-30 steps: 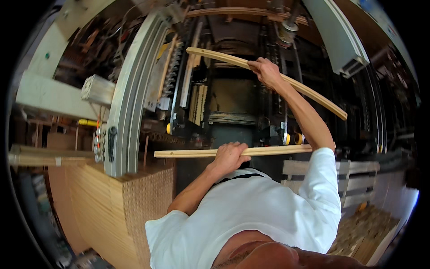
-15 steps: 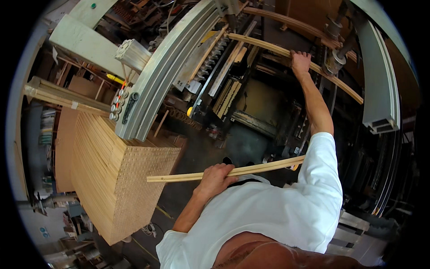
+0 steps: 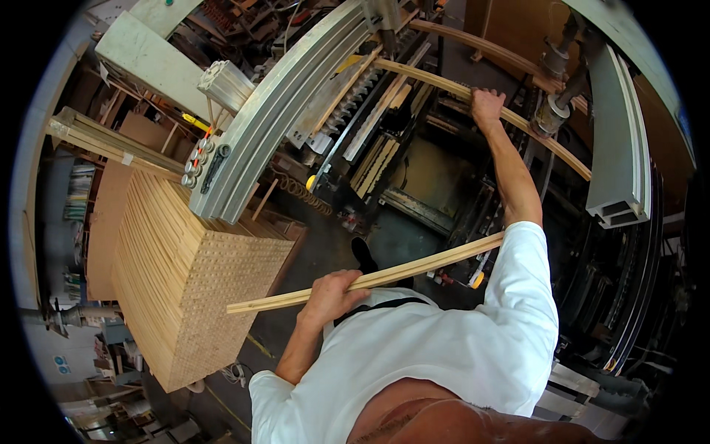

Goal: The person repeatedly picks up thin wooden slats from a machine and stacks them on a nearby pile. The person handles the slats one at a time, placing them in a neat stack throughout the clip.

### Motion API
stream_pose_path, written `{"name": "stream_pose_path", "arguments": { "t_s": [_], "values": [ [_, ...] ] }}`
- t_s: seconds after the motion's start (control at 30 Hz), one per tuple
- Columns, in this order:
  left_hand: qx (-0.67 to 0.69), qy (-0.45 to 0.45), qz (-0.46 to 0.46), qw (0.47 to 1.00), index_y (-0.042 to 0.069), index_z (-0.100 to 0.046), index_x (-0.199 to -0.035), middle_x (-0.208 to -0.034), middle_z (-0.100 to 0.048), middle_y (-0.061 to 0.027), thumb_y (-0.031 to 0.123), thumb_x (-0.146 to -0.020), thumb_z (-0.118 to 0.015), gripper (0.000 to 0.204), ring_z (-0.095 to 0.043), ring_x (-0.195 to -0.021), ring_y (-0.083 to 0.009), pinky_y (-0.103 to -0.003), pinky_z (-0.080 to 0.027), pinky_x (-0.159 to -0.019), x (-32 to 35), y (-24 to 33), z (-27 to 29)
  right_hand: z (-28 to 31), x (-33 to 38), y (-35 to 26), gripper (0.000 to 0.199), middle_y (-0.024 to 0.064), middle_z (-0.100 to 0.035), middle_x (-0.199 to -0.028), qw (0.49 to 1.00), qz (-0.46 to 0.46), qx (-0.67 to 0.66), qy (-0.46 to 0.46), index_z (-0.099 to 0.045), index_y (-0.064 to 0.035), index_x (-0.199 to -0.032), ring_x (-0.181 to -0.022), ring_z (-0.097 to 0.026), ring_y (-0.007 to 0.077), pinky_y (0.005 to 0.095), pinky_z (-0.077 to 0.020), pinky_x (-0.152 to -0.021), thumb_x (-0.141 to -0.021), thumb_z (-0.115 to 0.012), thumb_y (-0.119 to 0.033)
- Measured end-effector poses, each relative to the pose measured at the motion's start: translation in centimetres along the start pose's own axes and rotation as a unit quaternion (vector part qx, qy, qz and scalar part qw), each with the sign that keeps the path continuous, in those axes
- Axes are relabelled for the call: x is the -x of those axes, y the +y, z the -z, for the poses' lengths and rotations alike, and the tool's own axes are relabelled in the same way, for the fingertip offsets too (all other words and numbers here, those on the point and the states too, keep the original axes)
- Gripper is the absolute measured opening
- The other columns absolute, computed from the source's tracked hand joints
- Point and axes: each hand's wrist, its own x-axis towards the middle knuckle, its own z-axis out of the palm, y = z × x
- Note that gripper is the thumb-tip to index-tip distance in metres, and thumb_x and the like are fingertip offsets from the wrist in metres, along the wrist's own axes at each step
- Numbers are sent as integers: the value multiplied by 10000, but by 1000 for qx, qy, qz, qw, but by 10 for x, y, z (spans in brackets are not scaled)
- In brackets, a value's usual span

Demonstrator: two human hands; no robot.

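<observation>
My left hand [image 3: 330,296] is closed around a long, grooved wooden strip [image 3: 414,267] held across my waist. Its left end points at the wood stack, while the right end reaches my right upper arm. Stretched far out, my right hand [image 3: 488,108] grips a second wooden strip [image 3: 549,142] that lies across the machine [image 3: 414,201]. The fingers of that hand curl over the strip's far side, so their tips are hidden. This second strip runs from the left metal beam toward the right one, passing beside a round metal clamp head [image 3: 550,118].
A tall stack of wooden strips [image 3: 235,296] stands at the left. Above it, a thick curved metal beam [image 3: 285,111] carries several buttons [image 3: 194,166]. Another grey beam [image 3: 623,148] hangs at the right. Beyond my right hand, one more wooden strip [image 3: 473,33] spans the machine.
The strip in my left hand has shifted left, its right end tilting up. My right hand stays on the far strip. The whole view has shifted slightly, and a dark shoe shows more.
</observation>
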Motion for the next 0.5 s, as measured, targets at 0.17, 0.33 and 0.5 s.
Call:
{"name": "stream_pose_path", "arguments": {
  "t_s": [0.17,0.33,0.5],
  "values": [
    [0,44,23,999,62,-698,-1065,-961,-696,-153,297,-802,-771,360,-670,-910,-354,-429,-530,-782,27,-7,20,1,0,4,221,108,-712,-1035,1000,-12,0,-12,-721,-113,-1043,-1036,-637,319,544,-407,-921,-862,-596,-109],
    [43,100,105,988,37,-705,-1042,-913,-699,-138,192,-776,-809,325,-680,-830,-292,-373,-523,-735,79,-18,49,1,1,1,223,106,-706,-1052,1000,-18,0,-10,-722,-120,-1043,-1039,-637,315,544,-409,-917,-855,-605,-103],
    [183,186,230,938,-5,-700,-1049,-817,-631,10,64,-800,-795,275,-565,-762,-97,-271,-467,-687,147,-30,82,2,-1,-5,295,103,-698,-1096,998,-41,-6,-38,-683,-146,-1161,-1080,-633,308,536,-421,-921,-903,-540,-138]
  ]
}}
